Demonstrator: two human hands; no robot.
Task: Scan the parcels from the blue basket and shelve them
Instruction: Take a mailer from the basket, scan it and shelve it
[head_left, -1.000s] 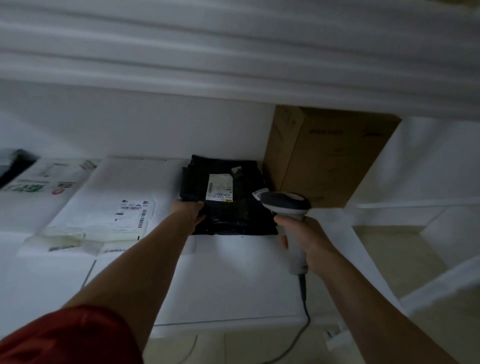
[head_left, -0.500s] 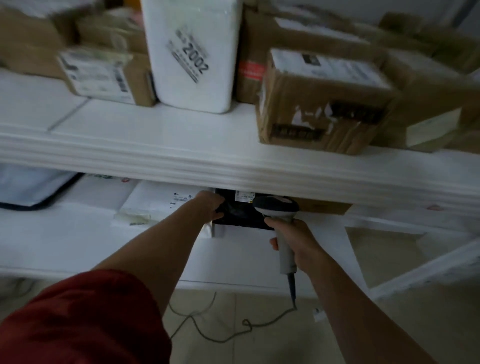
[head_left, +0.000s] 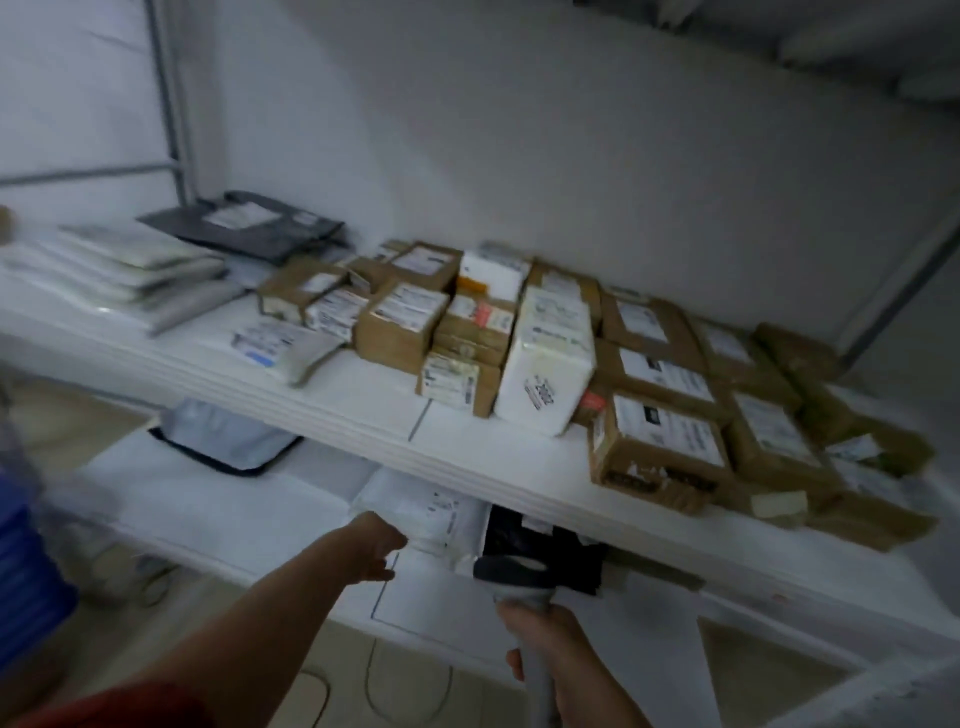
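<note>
The lower white shelf board (head_left: 218, 509) has bare surface along its near edge and to the left. The upper white shelf board (head_left: 363, 395) overhangs it closely, leaving only a low slot to reach into.

The left hand (head_left: 375, 546) stretches forward over the near edge with fingers loose and holding nothing, just beside the flat white mailer bag (head_left: 431, 506) – blur hides whether they touch. The right hand (head_left: 553, 642) is wrapped around the handle of the grey handheld barcode scanner (head_left: 511, 574), whose head points at the black plastic parcel (head_left: 545, 545). That parcel lies on the lower shelf, right of the mailer.

A grey-blue padded pouch (head_left: 228, 441) lies farther left. Brown cardboard boxes (head_left: 660, 447) and a white wrapped block (head_left: 550, 358) crowd the upper shelf – some reach its front edge. The blue basket (head_left: 26, 571) shows blurred at far left.
</note>
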